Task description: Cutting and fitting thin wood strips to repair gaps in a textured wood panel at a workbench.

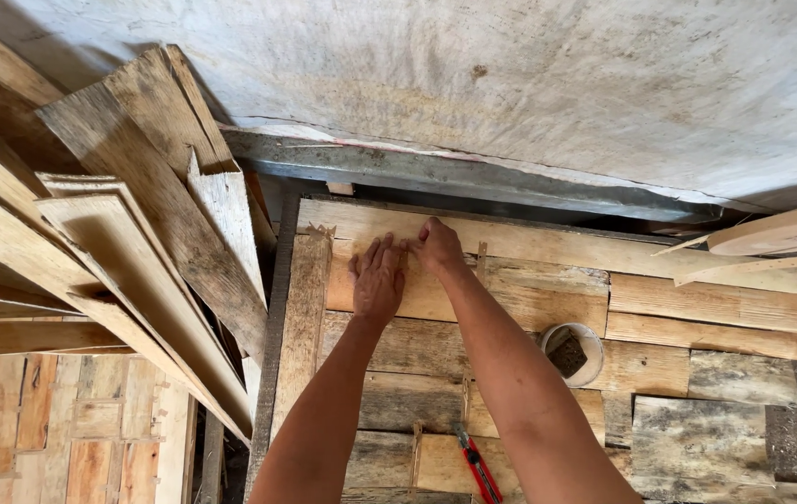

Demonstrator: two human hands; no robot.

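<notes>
1. Far left there's a stack of boards point(137, 233) leaning at a slant, overhanging the left edge of the bench point(300, 327). Rough, weathered stuff.

2. Left hand point(378, 278) lies flat on the bench top, palm down, fingers spread and relaxed, not gripping anything. Looks like it's just pressing on the pale plank point(510, 245) at the far edge.

3. Right hand point(438, 245) is just right of it, nearly touching, fingers curled up tight at the plank's near edge. It seems to be pinching something small, but I can't tell what, it's hidden by the knuckles.

4. That plank runs left to right along the far side of the bench, right under the grey wall point(510, 84).

5. My guess at the step: lining up or marking a spot on the plank, one hand steadying it. The next move would need a steady left hand so nothing shifts.

6. Nearer, between the forearms, a red tool point(479, 467) lies untouched.

7. Further right sits a round tub point(574, 353) with a dark block inside, well apart from both hands.
</notes>
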